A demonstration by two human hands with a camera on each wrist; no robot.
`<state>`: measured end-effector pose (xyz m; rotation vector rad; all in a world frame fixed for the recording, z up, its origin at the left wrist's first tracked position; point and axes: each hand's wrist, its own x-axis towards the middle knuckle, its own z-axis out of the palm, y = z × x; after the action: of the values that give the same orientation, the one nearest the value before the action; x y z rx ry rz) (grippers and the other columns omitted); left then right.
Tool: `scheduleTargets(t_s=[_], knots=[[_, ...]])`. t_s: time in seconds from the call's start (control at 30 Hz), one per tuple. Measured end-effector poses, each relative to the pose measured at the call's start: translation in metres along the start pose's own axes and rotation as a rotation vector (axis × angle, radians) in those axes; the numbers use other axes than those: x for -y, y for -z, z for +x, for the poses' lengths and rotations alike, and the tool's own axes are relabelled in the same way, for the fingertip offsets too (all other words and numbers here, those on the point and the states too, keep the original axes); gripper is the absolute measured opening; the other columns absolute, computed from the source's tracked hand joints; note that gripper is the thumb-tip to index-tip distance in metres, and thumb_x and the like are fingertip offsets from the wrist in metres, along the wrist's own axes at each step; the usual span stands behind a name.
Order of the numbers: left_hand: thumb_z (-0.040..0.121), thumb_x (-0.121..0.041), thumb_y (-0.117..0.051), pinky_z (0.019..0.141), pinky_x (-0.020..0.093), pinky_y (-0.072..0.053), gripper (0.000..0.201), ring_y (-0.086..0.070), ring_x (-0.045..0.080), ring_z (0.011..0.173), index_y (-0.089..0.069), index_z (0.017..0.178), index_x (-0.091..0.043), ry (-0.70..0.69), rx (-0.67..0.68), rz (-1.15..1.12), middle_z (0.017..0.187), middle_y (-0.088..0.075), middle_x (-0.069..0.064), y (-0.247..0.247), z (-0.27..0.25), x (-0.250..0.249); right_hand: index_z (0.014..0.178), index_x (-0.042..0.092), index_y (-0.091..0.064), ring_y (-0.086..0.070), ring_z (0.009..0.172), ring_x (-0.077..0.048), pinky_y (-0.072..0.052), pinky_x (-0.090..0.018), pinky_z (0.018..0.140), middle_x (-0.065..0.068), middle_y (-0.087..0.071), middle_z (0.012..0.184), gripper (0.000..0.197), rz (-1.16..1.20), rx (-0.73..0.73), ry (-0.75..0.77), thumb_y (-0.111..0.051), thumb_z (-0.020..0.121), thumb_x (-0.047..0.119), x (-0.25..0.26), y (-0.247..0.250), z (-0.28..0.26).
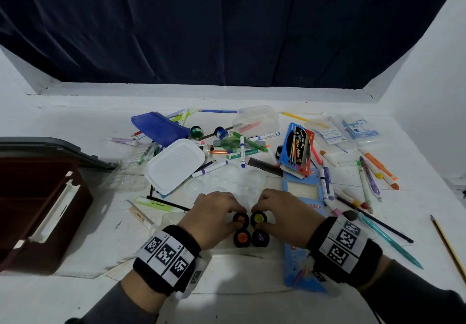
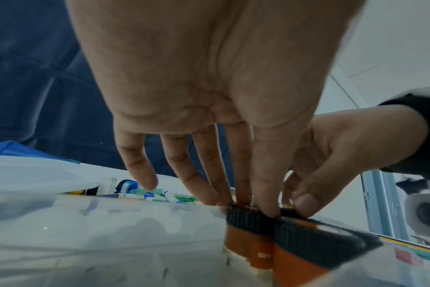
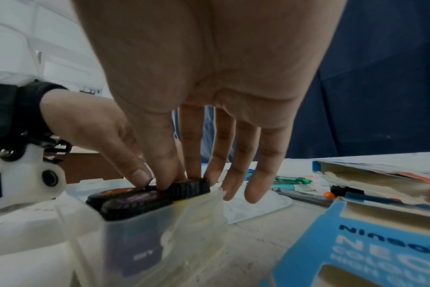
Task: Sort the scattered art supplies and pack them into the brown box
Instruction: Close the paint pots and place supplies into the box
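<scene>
Both hands meet over four small black-capped paint jars packed two by two in a clear plastic tray [image 3: 199, 211] at the near middle of the white bench [image 1: 75, 298]. The left hand [image 1: 214, 216] pinches the ribbed cap of the red jar [image 1: 240, 219] between thumb and fingertips, its little finger held off to the side. The right hand [image 1: 285, 214] pinches the cap of the yellow jar [image 1: 259, 217] the same way, with its outer fingers straight and clear of it. The orange jar [image 1: 242, 237] and the purple jar [image 1: 260, 236] sit nearest, untouched.

The jar labels carry small white lettering, too blurred to read. A flat blue carton [image 3: 371, 250] just right of the tray shows upside-down print, "NEO" and "COLOU", with the rest cut off. Farther away, a dark blue pencil packet [image 1: 297, 148] bears gold script that cannot be made out, and a "12" shows beside it.

The brown box [image 1: 37, 205] stands open at the left edge, partly out of frame, its inside in shadow. Markers, pens and two more paint pots lie scattered across the far half, around a white lid [image 1: 176, 164], a blue pouch [image 1: 158, 127] and a clear tub [image 1: 257, 117].
</scene>
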<state>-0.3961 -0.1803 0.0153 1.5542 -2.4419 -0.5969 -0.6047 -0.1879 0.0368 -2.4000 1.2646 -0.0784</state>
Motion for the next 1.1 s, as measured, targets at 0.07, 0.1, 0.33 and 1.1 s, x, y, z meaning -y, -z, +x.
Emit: scheduleTargets(t_s=[0.07,0.1,0.33,1.1], knots=[[0.090,-0.040,-0.067,0.095,0.042,-0.043,0.025,-0.056,0.010,0.106,-0.070,0.114,-0.040,-0.005,0.011,0.027,0.111,-0.065,-0.015,0.002,0.000,0.000,0.115,0.020,-0.069,-0.056,0.098,-0.018,-0.048,-0.034,0.084,0.000,-0.056,0.109,0.027,-0.041,0.038,-0.001,-0.059,0.093,0.031,0.006,0.002,0.002],[0.091,-0.041,-0.066,0.095,0.040,-0.041,0.025,-0.056,0.010,0.106,-0.069,0.115,-0.041,-0.005,0.012,0.047,0.112,-0.065,-0.016,0.003,0.000,-0.001,0.115,0.021,-0.069,-0.056,0.098,-0.019,-0.049,-0.035,0.084,0.000,-0.055,0.109,0.027,-0.044,0.047,-0.001,-0.058,0.093,0.031,0.007,0.004,0.003],[0.091,-0.054,-0.060,0.094,0.035,-0.027,0.032,-0.057,0.009,0.106,-0.064,0.121,-0.044,0.067,0.005,0.179,0.111,-0.066,-0.014,0.008,0.000,-0.007,0.116,0.028,-0.072,-0.053,0.102,-0.016,-0.038,-0.024,0.076,0.002,-0.057,0.108,0.026,-0.088,0.110,-0.012,-0.061,0.093,0.021,0.007,0.015,0.012],[0.081,-0.071,-0.056,0.103,0.050,-0.027,0.080,-0.036,0.025,0.139,-0.020,0.148,-0.045,0.446,0.101,0.513,0.154,-0.035,0.003,0.077,0.025,0.118,0.108,0.033,-0.062,-0.049,0.083,-0.005,-0.044,-0.027,0.075,0.011,-0.061,0.101,0.033,-0.162,0.218,-0.062,-0.077,0.079,0.029,0.011,0.026,0.038]])
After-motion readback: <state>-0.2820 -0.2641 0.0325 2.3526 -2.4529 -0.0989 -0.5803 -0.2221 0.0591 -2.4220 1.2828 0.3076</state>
